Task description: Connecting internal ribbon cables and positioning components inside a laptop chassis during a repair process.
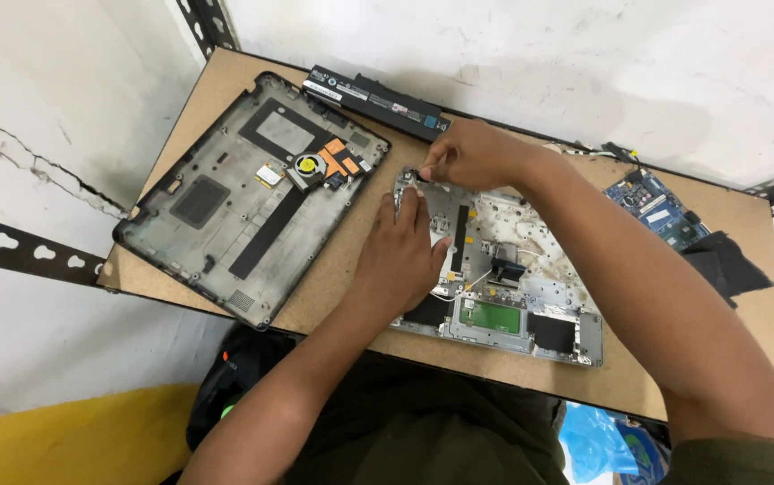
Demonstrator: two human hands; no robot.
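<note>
A silver laptop palmrest frame [531, 278], inside up, lies on the wooden table [342, 269] in front of me. My left hand [402, 256] rests flat on its left part, fingers pointing to the far left corner. My right hand [468, 154] pinches a small dark part at that far left corner, fingertips closed on it. What the part is cannot be made out. A green board and black patches show along the near edge of the frame.
A dark laptop bottom cover [243, 193] with a fan and copper heat pipe lies to the left. A long black battery [375, 101] sits by the wall. A blue circuit board [661, 208] and black sheets [728, 260] lie at the right.
</note>
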